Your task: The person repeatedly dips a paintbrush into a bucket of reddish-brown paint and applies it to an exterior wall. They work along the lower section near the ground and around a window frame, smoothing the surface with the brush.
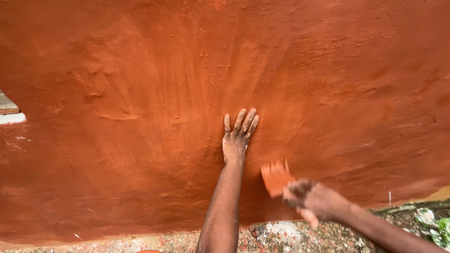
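Wall: red-brown, wet mud coat. L hand: fingers spread flat on wall. Sponge: orange, blurred, w/ right hand clamped on its lower edge; prob. soft, light, slippery; grip edge.

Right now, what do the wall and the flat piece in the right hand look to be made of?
The wall looks like wet red-orange clay or mud plaster, matte, with finger streaks and smear marks. The flat piece in the right hand is blurred; same orange, possibly a clay-coated float or tile.
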